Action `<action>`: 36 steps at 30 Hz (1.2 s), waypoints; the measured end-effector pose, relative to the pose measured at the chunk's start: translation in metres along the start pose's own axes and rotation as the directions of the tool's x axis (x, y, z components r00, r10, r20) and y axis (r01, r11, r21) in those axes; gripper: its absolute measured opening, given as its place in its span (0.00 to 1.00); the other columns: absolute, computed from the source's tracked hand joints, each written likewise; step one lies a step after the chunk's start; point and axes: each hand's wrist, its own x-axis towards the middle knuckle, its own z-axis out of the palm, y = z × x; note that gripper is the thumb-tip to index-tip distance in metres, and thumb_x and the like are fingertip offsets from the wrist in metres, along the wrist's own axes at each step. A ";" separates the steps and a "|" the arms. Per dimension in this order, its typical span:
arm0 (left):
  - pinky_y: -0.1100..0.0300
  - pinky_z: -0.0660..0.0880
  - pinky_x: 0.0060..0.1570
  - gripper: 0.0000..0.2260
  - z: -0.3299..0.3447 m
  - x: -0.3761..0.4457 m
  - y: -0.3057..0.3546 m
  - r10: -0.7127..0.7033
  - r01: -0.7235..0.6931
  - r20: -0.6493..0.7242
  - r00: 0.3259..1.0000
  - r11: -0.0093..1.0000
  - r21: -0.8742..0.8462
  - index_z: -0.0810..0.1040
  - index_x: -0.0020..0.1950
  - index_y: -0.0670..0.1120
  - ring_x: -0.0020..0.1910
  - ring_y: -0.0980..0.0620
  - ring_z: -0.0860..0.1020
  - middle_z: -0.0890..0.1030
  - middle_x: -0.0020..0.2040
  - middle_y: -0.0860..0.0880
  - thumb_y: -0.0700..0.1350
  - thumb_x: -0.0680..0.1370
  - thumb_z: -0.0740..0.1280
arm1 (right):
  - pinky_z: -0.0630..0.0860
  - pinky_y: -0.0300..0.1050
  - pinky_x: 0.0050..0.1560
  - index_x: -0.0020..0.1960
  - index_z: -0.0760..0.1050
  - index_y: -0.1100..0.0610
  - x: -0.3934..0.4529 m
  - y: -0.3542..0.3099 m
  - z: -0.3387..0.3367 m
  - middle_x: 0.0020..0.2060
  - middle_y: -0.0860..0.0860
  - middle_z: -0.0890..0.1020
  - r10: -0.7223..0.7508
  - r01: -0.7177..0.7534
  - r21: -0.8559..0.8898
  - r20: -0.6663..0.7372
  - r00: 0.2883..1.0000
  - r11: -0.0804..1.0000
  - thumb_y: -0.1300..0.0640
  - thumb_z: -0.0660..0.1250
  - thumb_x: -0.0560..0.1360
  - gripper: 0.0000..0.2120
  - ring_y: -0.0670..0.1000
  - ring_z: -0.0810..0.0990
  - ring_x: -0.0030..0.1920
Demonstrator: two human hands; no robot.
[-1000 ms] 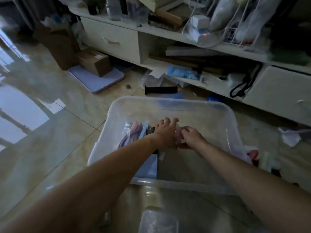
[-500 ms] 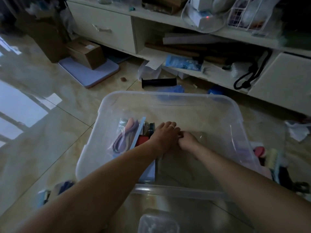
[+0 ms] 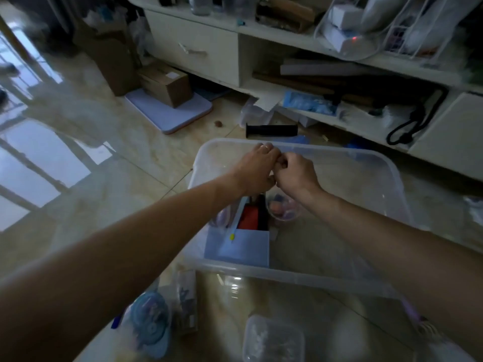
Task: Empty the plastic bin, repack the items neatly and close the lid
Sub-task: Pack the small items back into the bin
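Note:
A clear plastic bin [image 3: 287,279] stands open on the tiled floor. In its left part lie a pale blue box [image 3: 243,248], a red item [image 3: 249,218], a black item [image 3: 262,212] and something purple [image 3: 224,215]. My left hand [image 3: 257,171] and my right hand [image 3: 295,173] meet over the bin's middle with curled fingers touching. Together they pinch the top of a small clear bag [image 3: 283,209] of coloured pieces that hangs just under them. The pinch itself is hidden by the fingers. No lid is in view.
On the floor in front of the bin lie a small clear container [image 3: 273,338], a blue round item [image 3: 150,322] and a packet [image 3: 187,301]. Behind it are a black cylinder [image 3: 271,130], a cardboard box [image 3: 167,83] on a pale pad, and a cluttered white shelf unit [image 3: 193,50].
Both hands have risen from the bin's floor and drawn together, lifting the small clear bag. The view has shifted so the bin sits further right.

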 end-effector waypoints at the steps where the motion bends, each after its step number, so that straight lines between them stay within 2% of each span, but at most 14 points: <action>1: 0.51 0.71 0.58 0.16 -0.012 -0.010 -0.008 -0.013 0.013 -0.027 1.000 1.000 0.005 0.76 0.58 0.44 0.58 0.44 0.73 0.76 0.57 0.43 0.46 0.72 0.70 | 0.71 0.42 0.33 0.46 0.78 0.56 -0.004 -0.016 0.004 0.40 0.54 0.83 -0.038 0.038 0.005 0.001 0.999 0.999 0.54 0.62 0.80 0.10 0.52 0.81 0.39; 4: 0.49 0.73 0.55 0.16 -0.043 -0.049 -0.032 -0.049 0.056 -0.119 0.992 0.997 0.056 0.76 0.56 0.43 0.53 0.42 0.75 0.77 0.53 0.42 0.47 0.71 0.68 | 0.69 0.43 0.40 0.47 0.79 0.57 -0.017 -0.065 0.022 0.44 0.56 0.83 -0.121 0.121 0.016 0.040 0.992 0.993 0.54 0.61 0.79 0.09 0.57 0.81 0.47; 9: 0.56 0.68 0.49 0.13 -0.097 -0.131 -0.068 -0.069 0.093 -0.264 0.962 0.992 0.080 0.75 0.52 0.40 0.48 0.44 0.74 0.77 0.50 0.41 0.44 0.71 0.70 | 0.66 0.41 0.43 0.54 0.80 0.59 -0.059 -0.145 0.060 0.50 0.58 0.84 -0.274 0.269 0.062 0.095 0.957 0.961 0.56 0.62 0.79 0.11 0.59 0.81 0.53; 12: 0.56 0.70 0.47 0.13 -0.110 -0.187 -0.093 -0.129 0.153 -0.265 0.956 0.986 0.071 0.73 0.52 0.41 0.46 0.47 0.73 0.75 0.49 0.44 0.44 0.71 0.69 | 0.65 0.41 0.44 0.54 0.81 0.59 -0.090 -0.178 0.092 0.51 0.59 0.84 -0.353 0.347 0.069 0.162 0.921 0.935 0.58 0.61 0.78 0.11 0.61 0.80 0.54; 16: 0.55 0.74 0.46 0.10 -0.088 -0.259 -0.121 -0.298 0.311 -0.114 0.948 0.943 0.117 0.74 0.52 0.44 0.45 0.48 0.75 0.76 0.49 0.47 0.43 0.72 0.66 | 0.67 0.40 0.45 0.56 0.78 0.61 -0.134 -0.185 0.141 0.51 0.60 0.83 -0.392 0.409 0.017 0.323 0.861 0.912 0.59 0.62 0.78 0.11 0.59 0.81 0.53; 19: 0.56 0.77 0.46 0.09 -0.051 -0.304 -0.128 -0.491 0.481 0.082 0.867 0.869 0.120 0.76 0.53 0.47 0.46 0.51 0.77 0.76 0.50 0.50 0.39 0.74 0.64 | 0.71 0.42 0.41 0.59 0.72 0.56 -0.168 -0.157 0.174 0.52 0.54 0.79 -0.278 0.403 -0.115 0.556 0.783 0.908 0.52 0.65 0.79 0.11 0.55 0.80 0.50; 21: 0.54 0.78 0.48 0.09 -0.028 -0.326 -0.121 -0.554 0.543 0.229 0.800 0.832 0.114 0.75 0.54 0.46 0.47 0.49 0.77 0.76 0.51 0.48 0.39 0.75 0.63 | 0.71 0.45 0.47 0.68 0.65 0.54 -0.187 -0.130 0.190 0.60 0.56 0.74 -0.110 0.378 -0.225 0.717 0.688 0.898 0.44 0.70 0.75 0.27 0.57 0.77 0.57; 24: 0.50 0.78 0.48 0.09 0.003 -0.343 -0.111 -0.533 0.528 0.375 0.758 0.840 0.127 0.74 0.55 0.46 0.46 0.46 0.79 0.77 0.50 0.47 0.45 0.77 0.63 | 0.70 0.55 0.64 0.80 0.41 0.49 -0.213 -0.097 0.208 0.70 0.61 0.62 0.063 0.330 -0.316 0.801 0.596 0.890 0.33 0.71 0.69 0.54 0.65 0.68 0.69; 25: 0.50 0.79 0.48 0.10 0.010 -0.344 -0.109 -0.518 0.513 0.403 0.754 0.848 0.129 0.74 0.56 0.46 0.46 0.46 0.79 0.78 0.51 0.47 0.45 0.76 0.63 | 0.69 0.59 0.67 0.79 0.33 0.46 -0.222 -0.091 0.214 0.71 0.62 0.58 0.080 0.332 -0.329 0.807 0.585 0.884 0.32 0.70 0.68 0.57 0.67 0.66 0.70; 27: 0.52 0.79 0.50 0.11 0.019 -0.342 -0.106 -0.477 0.491 0.433 0.765 0.867 0.089 0.74 0.57 0.46 0.49 0.47 0.80 0.78 0.53 0.47 0.44 0.75 0.65 | 0.67 0.64 0.68 0.78 0.27 0.46 -0.237 -0.084 0.225 0.75 0.61 0.51 0.109 0.362 -0.367 0.815 0.569 0.857 0.31 0.68 0.69 0.59 0.70 0.61 0.72; 29: 0.59 0.75 0.52 0.11 0.027 -0.337 -0.104 -0.442 0.464 0.469 0.764 0.882 0.076 0.75 0.59 0.45 0.53 0.47 0.80 0.79 0.55 0.47 0.44 0.77 0.64 | 0.64 0.65 0.69 0.79 0.28 0.49 -0.245 -0.080 0.230 0.77 0.61 0.43 0.125 0.395 -0.411 0.806 0.578 0.822 0.31 0.67 0.71 0.57 0.72 0.57 0.74; 31: 0.58 0.69 0.52 0.12 0.036 -0.336 -0.098 -0.420 0.402 0.513 0.748 0.903 0.153 0.74 0.63 0.43 0.56 0.45 0.79 0.79 0.56 0.44 0.44 0.80 0.61 | 0.65 0.65 0.69 0.80 0.32 0.53 -0.248 -0.077 0.235 0.77 0.62 0.40 0.126 0.423 -0.456 0.782 0.610 0.783 0.32 0.67 0.72 0.56 0.73 0.56 0.73; 34: 0.51 0.70 0.56 0.14 0.049 -0.339 -0.099 -0.375 0.358 0.574 0.728 0.922 0.147 0.74 0.66 0.41 0.59 0.39 0.76 0.77 0.61 0.37 0.42 0.82 0.60 | 0.72 0.60 0.64 0.80 0.43 0.57 -0.250 -0.071 0.241 0.75 0.63 0.49 0.044 0.474 -0.475 0.740 0.672 0.742 0.35 0.66 0.74 0.48 0.69 0.64 0.68; 36: 0.50 0.72 0.57 0.13 0.046 -0.338 -0.100 -0.381 0.346 0.579 0.721 0.922 0.175 0.75 0.65 0.42 0.58 0.40 0.77 0.78 0.59 0.40 0.43 0.81 0.61 | 0.73 0.56 0.60 0.78 0.50 0.58 -0.248 -0.070 0.240 0.70 0.62 0.58 -0.009 0.484 -0.448 0.727 0.686 0.752 0.40 0.66 0.73 0.43 0.65 0.68 0.63</action>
